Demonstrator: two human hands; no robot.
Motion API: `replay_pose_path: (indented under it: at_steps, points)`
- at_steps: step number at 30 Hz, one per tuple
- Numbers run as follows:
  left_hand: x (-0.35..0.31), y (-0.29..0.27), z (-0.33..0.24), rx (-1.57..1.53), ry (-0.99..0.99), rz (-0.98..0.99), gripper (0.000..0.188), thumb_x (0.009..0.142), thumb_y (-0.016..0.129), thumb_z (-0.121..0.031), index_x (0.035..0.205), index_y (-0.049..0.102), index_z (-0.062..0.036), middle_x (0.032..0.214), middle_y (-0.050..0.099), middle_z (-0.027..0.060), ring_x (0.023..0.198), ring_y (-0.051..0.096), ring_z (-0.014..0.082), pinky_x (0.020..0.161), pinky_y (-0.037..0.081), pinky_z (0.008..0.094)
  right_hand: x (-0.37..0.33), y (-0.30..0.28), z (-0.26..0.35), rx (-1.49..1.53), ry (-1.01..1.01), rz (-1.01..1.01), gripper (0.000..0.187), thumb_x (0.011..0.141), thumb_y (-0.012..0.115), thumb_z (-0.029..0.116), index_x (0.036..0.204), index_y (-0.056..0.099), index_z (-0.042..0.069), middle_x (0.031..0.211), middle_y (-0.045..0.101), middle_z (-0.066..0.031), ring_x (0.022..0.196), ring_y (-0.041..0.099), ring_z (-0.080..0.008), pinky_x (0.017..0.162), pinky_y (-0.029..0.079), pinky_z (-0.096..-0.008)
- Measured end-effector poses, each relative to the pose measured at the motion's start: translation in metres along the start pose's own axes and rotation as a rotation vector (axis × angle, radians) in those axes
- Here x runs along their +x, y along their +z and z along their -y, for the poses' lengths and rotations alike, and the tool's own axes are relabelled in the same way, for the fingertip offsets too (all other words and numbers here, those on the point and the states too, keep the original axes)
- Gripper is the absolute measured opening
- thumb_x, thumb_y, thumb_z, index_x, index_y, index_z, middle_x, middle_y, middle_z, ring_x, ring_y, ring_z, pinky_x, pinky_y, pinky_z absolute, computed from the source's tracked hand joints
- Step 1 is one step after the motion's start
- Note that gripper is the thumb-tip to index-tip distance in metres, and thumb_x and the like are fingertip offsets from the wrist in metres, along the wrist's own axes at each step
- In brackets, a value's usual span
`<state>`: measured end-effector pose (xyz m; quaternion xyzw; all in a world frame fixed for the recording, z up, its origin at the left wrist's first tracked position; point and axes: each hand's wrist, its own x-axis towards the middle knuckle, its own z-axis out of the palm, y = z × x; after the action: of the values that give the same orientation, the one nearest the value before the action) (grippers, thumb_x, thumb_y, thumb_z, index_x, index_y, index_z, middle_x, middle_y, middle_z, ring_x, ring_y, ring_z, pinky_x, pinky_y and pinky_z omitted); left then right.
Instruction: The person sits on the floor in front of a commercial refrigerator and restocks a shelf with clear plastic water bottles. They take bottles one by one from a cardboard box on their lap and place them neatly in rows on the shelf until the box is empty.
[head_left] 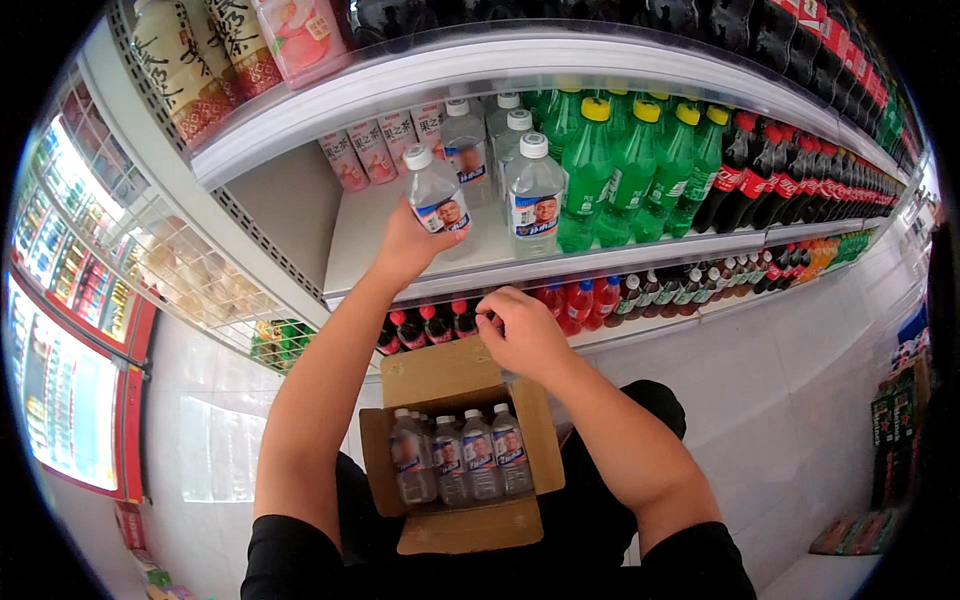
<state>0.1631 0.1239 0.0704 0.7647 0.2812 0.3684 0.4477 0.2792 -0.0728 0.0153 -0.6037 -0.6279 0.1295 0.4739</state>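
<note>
My left hand (413, 245) is closed around a clear plastic bottle (434, 190) with a white cap and a printed label, at the shelf's left part. The bottle is slightly tilted, and I cannot tell if its base rests on the shelf (360, 235). Beside it stand similar bottles, the nearest one (534, 200) at the front edge. My right hand (520, 330) hovers below that edge with its fingers curled in and nothing visible in them. Under it, an open cardboard box (455, 375) sits between my legs, with several more white-capped bottles (478, 455) upright inside.
Green soda bottles (630, 170) with yellow caps and dark cola bottles (770, 180) fill the shelf rightward. Pink cartons (372, 152) stand at its back left. A lower shelf holds small red bottles (580, 303). A wire rack (200, 260) and lit fridges (75, 400) stand left.
</note>
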Motion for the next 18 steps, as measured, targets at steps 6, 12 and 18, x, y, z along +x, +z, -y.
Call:
replay_pose_path:
  at_steps: [6, 12, 18]
  points:
    - [0.026, 0.018, 0.031, -0.026, 0.159, 0.044, 0.032, 0.090, 0.074, -0.002, 0.117, 0.057, -0.0048, 0.104, 0.064, 0.0020, 0.096, 0.061, 0.0140, 0.091, 0.052, 0.0342, -0.006, 0.002, -0.001, -0.047, 0.004, 0.066, 0.024, 0.090, 0.067, 0.015, 0.111, 0.065, 0.003, 0.106, 0.065, -0.0171, 0.095, 0.067, -0.0393, 0.080, 0.056, -0.0484]
    - [0.037, 0.042, 0.033, -0.161, 0.150, 0.102, 0.027, 0.100, 0.063, -0.006, 0.124, 0.050, -0.0064, 0.108, 0.056, 0.0024, 0.106, 0.058, 0.0139, 0.100, 0.049, 0.0347, -0.005, 0.003, -0.001, -0.113, -0.011, 0.112, 0.030, 0.090, 0.067, 0.015, 0.116, 0.062, 0.003, 0.111, 0.064, -0.0176, 0.099, 0.067, -0.0403, 0.083, 0.056, -0.0492]
    - [0.040, 0.056, 0.045, -0.086, 0.192, 0.075, 0.070, 0.100, 0.066, -0.011, 0.153, 0.022, 0.0009, 0.136, 0.056, 0.0152, 0.125, 0.055, 0.0229, 0.105, 0.047, 0.0372, -0.009, 0.011, -0.004, -0.155, -0.009, 0.235, 0.032, 0.089, 0.067, 0.017, 0.118, 0.063, 0.004, 0.110, 0.063, -0.0171, 0.101, 0.067, -0.0398, 0.085, 0.057, -0.0496]
